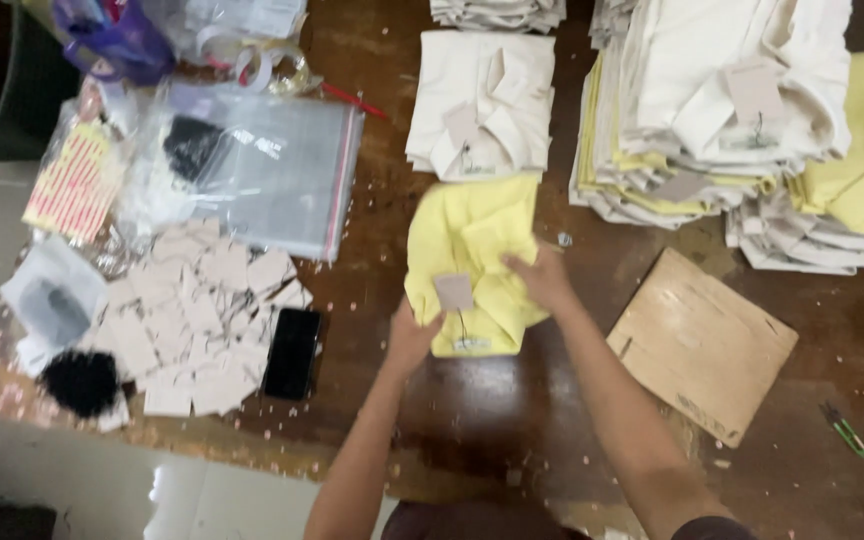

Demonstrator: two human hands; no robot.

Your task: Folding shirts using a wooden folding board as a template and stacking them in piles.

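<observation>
Head view: the left hand (411, 340) pinches the lower-left edge of a soft folded yellow shirt (472, 262) at table (512, 400) centre, while the right hand (542, 278) grips its right edge. Bare dark wood lies open at 6 o'clock; a flat cardboard sheet (702, 345) sits at 3, scattered paper tags (192, 320) at 9.

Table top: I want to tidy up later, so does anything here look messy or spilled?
Yes. Small pale scraps speckle the wooden table, and the paper tags lie in a loose overlapping heap beside the black phone, not stacked.

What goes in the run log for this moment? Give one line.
left hand: on yellow shirt edge | right hand: on shirt | tag: on shirt | phone: left | cardboard: right
</observation>
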